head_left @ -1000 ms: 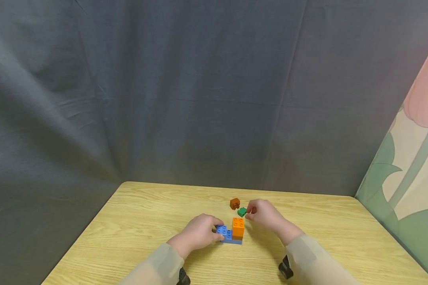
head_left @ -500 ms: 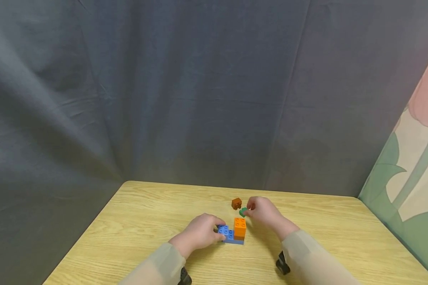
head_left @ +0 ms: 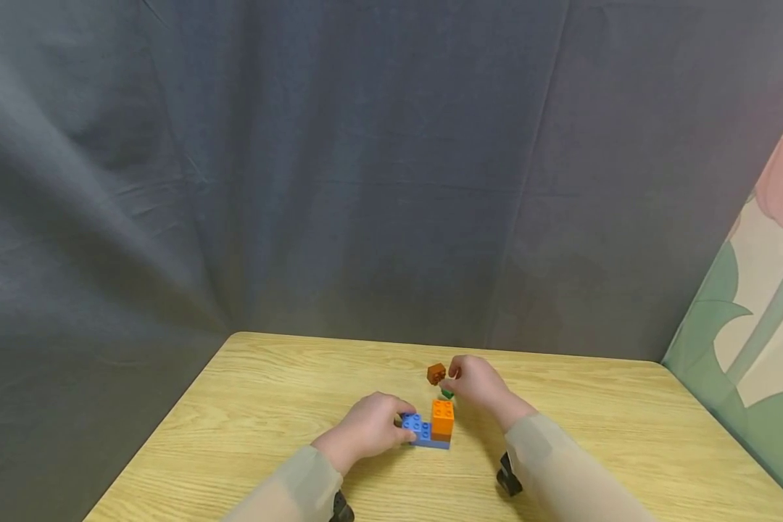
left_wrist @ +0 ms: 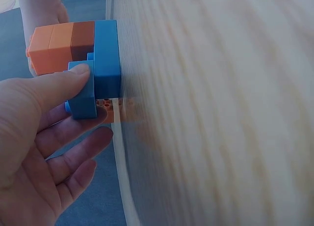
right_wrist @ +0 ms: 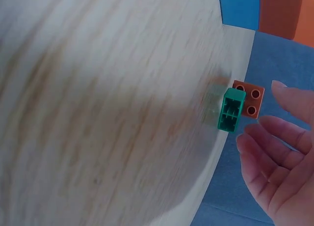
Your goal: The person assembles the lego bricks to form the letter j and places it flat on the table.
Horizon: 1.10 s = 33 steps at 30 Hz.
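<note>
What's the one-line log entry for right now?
left grip: pinching upper blue brick | right grip: near green brick, holding nothing | loose brown brick: unheld

Smooth blue plastic brick (left_wrist: 83, 99) in the left hand (head_left: 368, 425), green plastic brick (right_wrist: 231, 110) near the right hand (head_left: 481, 382); grained wood tabletop (head_left: 267, 406) beneath, matt cloth (head_left: 378, 181) beyond.

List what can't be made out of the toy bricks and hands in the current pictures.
1. Head view: most of the small green plastic brick, covered by the right hand.
2. Head view: lower fingers of the left hand, hidden beneath it.
3. Left wrist view: much of the reddish-brown studded plastic brick, behind the long blue plastic brick and left hand.
4. Right wrist view: the rest of the orange-brown-blue stack, cut off by the top and right edges.
</note>
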Each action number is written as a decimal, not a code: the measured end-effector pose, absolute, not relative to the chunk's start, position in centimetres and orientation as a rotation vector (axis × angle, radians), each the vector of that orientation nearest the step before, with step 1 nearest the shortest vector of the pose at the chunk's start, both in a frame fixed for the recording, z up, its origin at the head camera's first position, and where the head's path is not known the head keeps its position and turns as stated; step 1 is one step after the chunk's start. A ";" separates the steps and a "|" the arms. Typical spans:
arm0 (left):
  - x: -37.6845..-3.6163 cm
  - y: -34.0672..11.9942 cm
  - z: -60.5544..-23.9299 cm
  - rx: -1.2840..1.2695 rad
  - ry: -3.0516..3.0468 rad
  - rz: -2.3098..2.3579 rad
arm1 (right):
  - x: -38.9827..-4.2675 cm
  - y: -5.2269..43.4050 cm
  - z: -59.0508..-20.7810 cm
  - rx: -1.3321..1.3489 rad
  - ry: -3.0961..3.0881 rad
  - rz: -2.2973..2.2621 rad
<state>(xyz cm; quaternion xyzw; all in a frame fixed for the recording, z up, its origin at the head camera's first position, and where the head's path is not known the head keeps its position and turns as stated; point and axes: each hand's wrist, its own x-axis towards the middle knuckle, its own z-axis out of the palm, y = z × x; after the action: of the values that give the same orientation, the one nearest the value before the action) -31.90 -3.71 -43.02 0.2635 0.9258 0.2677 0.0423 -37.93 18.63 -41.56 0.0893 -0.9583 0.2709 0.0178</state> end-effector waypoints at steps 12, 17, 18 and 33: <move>-32.0 -3.7 -43.0 0.794 2.825 0.827 | -39.2 18.3 -42.4 0.252 -2.978 0.834; -32.0 -3.8 -43.0 0.795 2.835 0.811 | -39.6 17.8 -42.8 0.243 -2.981 0.858; -32.0 -3.8 -43.0 0.796 2.835 0.809 | -39.6 17.8 -42.8 0.244 -2.979 0.863; -31.7 -3.8 -42.8 0.827 2.817 0.839 | -40.3 16.3 -43.5 0.336 -2.944 0.753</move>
<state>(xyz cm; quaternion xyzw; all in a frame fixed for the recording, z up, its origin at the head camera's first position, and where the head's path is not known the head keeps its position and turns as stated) -31.74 -3.76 -42.83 0.2706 0.9217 0.2745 0.0441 -40.27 16.29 -43.47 0.1098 -0.9621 0.2461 0.0419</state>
